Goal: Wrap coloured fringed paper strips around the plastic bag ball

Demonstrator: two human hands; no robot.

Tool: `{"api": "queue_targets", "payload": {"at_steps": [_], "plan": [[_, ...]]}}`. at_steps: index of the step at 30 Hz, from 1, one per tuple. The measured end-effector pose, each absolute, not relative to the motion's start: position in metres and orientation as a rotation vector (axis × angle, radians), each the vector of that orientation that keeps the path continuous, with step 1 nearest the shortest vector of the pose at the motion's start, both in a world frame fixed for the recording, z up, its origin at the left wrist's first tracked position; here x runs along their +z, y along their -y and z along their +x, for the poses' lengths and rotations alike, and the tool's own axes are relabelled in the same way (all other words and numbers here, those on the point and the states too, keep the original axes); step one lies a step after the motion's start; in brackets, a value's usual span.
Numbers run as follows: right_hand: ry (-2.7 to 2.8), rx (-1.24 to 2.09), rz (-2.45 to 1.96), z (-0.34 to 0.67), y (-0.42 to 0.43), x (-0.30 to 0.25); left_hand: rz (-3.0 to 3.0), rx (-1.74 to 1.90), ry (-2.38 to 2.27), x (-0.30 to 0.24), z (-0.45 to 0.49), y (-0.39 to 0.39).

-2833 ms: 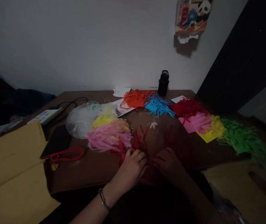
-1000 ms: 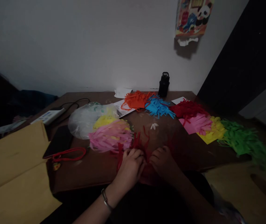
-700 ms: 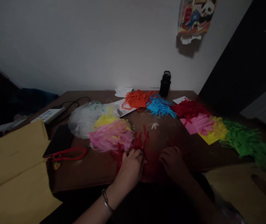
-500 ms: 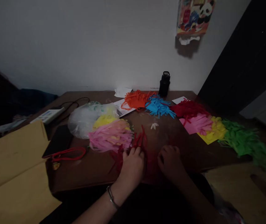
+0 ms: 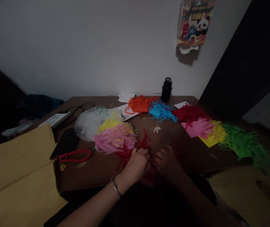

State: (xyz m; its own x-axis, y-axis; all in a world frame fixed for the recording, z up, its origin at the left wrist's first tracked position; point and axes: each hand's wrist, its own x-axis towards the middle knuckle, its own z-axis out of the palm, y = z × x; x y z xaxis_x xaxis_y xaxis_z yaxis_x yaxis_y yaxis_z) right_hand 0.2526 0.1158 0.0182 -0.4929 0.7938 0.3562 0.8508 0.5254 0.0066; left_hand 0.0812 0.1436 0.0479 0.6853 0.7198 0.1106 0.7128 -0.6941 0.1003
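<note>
A fringed sheet of red paper (image 5: 141, 145) lies at the near edge of the brown table (image 5: 97, 170), its cut strips curling upward. My left hand (image 5: 137, 164), with a bracelet on the wrist, is closed on the red paper's left part. Just right of it, my right hand (image 5: 167, 164) has its fingers curled on the same red paper, nearly touching the left hand. A pile of pink fringed paper (image 5: 114, 141) lies directly left of the red strips. The light is dim, so the fingertips are hard to make out.
Fringed paper piles lie around the table: yellow (image 5: 108, 123), orange (image 5: 138, 104), blue (image 5: 161, 111), dark red (image 5: 189, 113), pink (image 5: 197, 126), yellow (image 5: 214, 134), green (image 5: 243, 144). A clear plastic bag (image 5: 90, 123), black phone (image 5: 65, 143), red cord (image 5: 74, 155), black bottle (image 5: 166, 89) and brown envelopes (image 5: 16, 176) are nearby.
My hands drew apart about half a second ago and have come back together on the red paper. The view has shifted slightly; the piles have not moved.
</note>
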Motion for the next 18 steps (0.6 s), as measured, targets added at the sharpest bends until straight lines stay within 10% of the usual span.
{"api": "queue_targets", "payload": {"at_steps": [18], "plan": [[0.783,0.131,-1.363,0.348,-0.13,0.053,2.482,0.116,-1.216,0.04,0.075,-0.117]]}}
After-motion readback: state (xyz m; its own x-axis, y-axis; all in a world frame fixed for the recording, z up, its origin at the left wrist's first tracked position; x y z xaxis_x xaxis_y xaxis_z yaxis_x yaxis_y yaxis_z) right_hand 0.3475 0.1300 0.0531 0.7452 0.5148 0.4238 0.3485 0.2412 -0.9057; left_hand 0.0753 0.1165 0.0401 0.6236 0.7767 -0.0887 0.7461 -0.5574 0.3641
